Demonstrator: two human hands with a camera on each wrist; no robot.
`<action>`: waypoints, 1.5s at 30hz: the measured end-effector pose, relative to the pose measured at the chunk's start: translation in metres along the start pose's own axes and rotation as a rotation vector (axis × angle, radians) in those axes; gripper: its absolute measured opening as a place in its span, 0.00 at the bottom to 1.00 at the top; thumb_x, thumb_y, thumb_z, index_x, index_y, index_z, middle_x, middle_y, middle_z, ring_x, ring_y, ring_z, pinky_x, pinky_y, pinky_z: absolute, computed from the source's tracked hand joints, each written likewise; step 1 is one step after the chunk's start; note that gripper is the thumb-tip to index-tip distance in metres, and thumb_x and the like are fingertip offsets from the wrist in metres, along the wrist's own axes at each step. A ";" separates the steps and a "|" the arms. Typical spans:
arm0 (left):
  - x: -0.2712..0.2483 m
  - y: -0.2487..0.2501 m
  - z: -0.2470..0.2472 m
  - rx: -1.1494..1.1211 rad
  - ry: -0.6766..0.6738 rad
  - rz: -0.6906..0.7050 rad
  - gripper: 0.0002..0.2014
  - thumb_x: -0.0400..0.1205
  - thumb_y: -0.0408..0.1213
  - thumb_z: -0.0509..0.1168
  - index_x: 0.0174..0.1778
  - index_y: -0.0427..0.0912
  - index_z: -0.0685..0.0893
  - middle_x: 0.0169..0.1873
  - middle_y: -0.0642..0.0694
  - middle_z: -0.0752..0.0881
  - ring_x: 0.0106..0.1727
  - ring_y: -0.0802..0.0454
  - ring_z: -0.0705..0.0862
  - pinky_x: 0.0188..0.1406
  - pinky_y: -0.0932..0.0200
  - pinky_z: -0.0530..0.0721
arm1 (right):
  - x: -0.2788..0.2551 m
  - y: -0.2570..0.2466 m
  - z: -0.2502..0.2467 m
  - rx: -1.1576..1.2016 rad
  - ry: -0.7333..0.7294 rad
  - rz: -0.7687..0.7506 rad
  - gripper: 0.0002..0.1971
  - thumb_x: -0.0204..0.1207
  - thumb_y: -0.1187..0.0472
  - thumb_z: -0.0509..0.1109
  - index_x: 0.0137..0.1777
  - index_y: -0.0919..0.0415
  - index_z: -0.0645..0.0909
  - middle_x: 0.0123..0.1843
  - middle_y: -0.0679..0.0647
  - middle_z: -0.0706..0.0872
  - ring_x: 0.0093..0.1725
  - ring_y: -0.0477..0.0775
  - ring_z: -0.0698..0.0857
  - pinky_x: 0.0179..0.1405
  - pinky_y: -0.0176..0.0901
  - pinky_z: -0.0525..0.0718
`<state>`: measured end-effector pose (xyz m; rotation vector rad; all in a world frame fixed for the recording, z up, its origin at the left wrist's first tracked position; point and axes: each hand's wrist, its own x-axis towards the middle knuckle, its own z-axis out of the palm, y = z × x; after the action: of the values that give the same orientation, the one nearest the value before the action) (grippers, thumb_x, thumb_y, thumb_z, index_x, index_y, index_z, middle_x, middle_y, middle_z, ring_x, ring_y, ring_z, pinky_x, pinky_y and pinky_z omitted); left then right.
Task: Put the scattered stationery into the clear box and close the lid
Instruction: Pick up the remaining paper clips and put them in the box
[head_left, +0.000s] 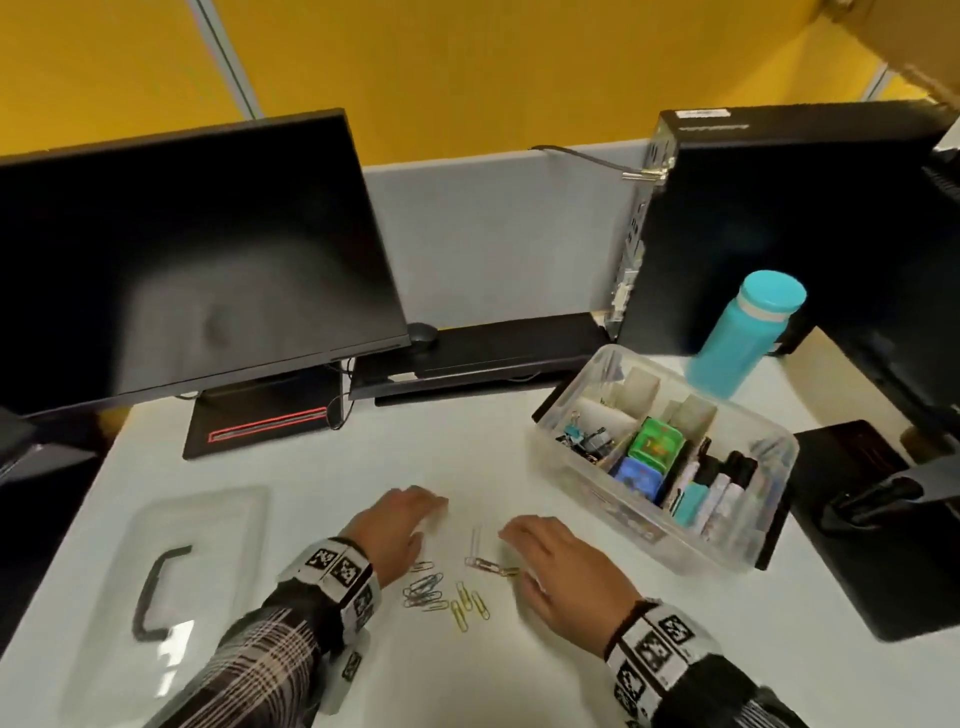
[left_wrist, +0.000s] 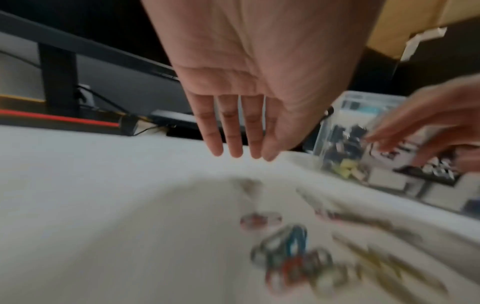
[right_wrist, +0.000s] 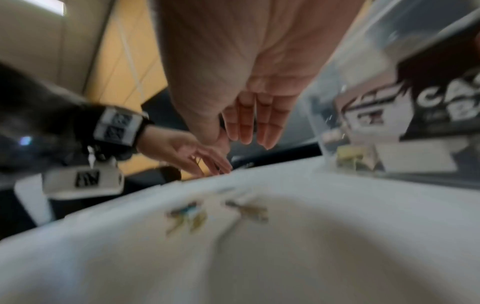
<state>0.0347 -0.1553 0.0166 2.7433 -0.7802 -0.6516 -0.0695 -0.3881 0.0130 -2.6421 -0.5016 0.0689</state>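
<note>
Several coloured paper clips (head_left: 448, 590) lie scattered on the white desk (head_left: 467, 447) between my two hands. My left hand (head_left: 402, 519) hovers just left of them, palm down, fingers straight and holding nothing. To their right, my right hand (head_left: 556, 558) is also flat with straight fingers, its thumb close to a gold clip (head_left: 506, 571). The clear box (head_left: 660, 457) stands lidless at the right, filled with binder clips, small coloured boxes and pens. Its clear lid (head_left: 176, 571) with a black handle lies at the left. Both wrist views show flat palms above blurred clips (left_wrist: 293, 253) (right_wrist: 192, 214).
A black monitor (head_left: 192, 249) on its stand fills the back left, with a keyboard (head_left: 493, 348) and mouse behind the work area. A black computer tower (head_left: 779, 218) and a teal bottle (head_left: 748, 332) stand behind the box. Another monitor base (head_left: 878, 519) sits far right.
</note>
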 end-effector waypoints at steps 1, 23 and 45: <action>-0.010 -0.003 0.010 -0.011 -0.017 0.000 0.26 0.82 0.40 0.59 0.77 0.54 0.65 0.75 0.55 0.69 0.73 0.54 0.69 0.72 0.58 0.70 | 0.006 0.003 0.015 -0.024 -0.096 -0.028 0.25 0.74 0.56 0.58 0.73 0.56 0.68 0.73 0.52 0.73 0.69 0.54 0.76 0.60 0.47 0.84; -0.036 -0.003 0.060 -0.044 0.054 0.029 0.14 0.83 0.44 0.60 0.63 0.44 0.77 0.62 0.49 0.76 0.63 0.51 0.73 0.57 0.55 0.78 | 0.004 -0.002 0.068 -0.267 -0.268 0.177 0.27 0.36 0.64 0.88 0.38 0.49 0.84 0.38 0.44 0.81 0.33 0.42 0.82 0.14 0.28 0.65; -0.031 -0.003 0.062 -0.030 0.050 -0.072 0.11 0.85 0.41 0.57 0.58 0.40 0.78 0.57 0.44 0.79 0.57 0.47 0.78 0.53 0.57 0.76 | -0.020 0.021 0.023 0.604 0.013 0.658 0.04 0.78 0.65 0.66 0.44 0.55 0.76 0.34 0.52 0.79 0.30 0.47 0.76 0.31 0.30 0.74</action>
<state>-0.0166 -0.1412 -0.0277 2.7604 -0.6577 -0.6009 -0.0836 -0.4031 -0.0174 -2.0928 0.3654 0.3447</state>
